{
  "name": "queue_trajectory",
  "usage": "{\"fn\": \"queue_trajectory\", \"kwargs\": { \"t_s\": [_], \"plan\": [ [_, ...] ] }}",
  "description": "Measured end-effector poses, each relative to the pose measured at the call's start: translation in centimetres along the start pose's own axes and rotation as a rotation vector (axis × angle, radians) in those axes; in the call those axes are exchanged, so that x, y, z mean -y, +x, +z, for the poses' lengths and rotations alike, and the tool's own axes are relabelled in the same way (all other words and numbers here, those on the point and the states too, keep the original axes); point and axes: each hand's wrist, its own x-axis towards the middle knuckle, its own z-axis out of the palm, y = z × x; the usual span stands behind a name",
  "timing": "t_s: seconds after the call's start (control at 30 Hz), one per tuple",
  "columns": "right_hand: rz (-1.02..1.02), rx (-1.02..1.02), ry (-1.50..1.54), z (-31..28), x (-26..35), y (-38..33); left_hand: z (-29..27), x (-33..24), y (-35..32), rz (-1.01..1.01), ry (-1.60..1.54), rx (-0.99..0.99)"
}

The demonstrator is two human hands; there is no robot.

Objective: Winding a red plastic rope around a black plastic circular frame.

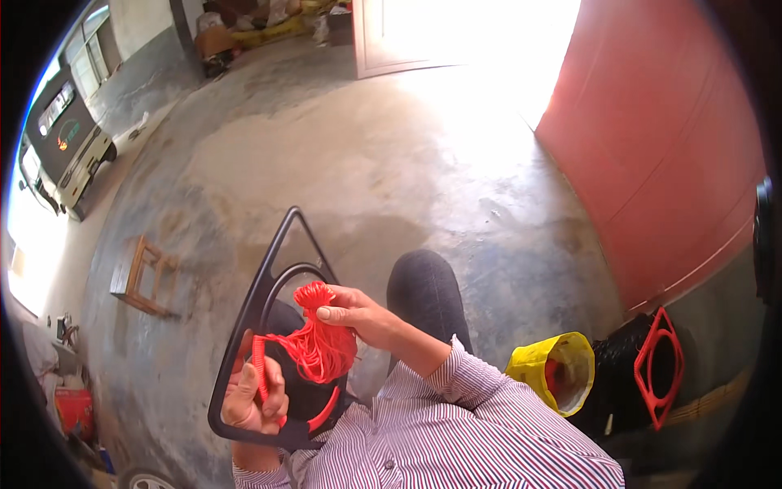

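Observation:
A black diamond-shaped frame (259, 287) with a round ring inside it stands tilted in front of my body, over my lap. Red cord is wound tightly in a coil (259, 359) around part of the ring, and another red stretch (326, 410) shows lower on it. My left hand (259, 401) is closed around the ring at the wound part. In my right hand (362, 316) a loose bundle of red cord (322, 349) is pinched near its gathered top. Strands run from the bundle across to the coil by my left hand.
To my right stand a yellow bag-like container (531, 363) with something red inside, and a red diamond-shaped frame (643, 368) against black plastic (615, 363). A wooden stool (137, 281) lies at left. Beyond are a parked vehicle (69, 134) and a large red door (660, 138).

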Motion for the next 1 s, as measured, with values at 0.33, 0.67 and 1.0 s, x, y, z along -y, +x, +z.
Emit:
{"fn": "queue_trajectory", "kwargs": {
  "t_s": [0.33, 0.67, 1.0],
  "plan": [
    [-0.173, -0.207, 0.544, -1.6, -0.7, -0.8, -2.3, 0.3, -0.8, 0.040, -0.010, -0.046],
    [-0.176, -0.370, 0.617, -2.2, 1.6, -1.3, -2.2, 0.0, -1.1, 0.037, -0.014, -0.061],
    [-0.132, -0.419, 0.559, -4.4, -1.6, -1.6, -2.4, -0.1, -0.9, 0.016, 0.009, 0.024]
  ]
}}
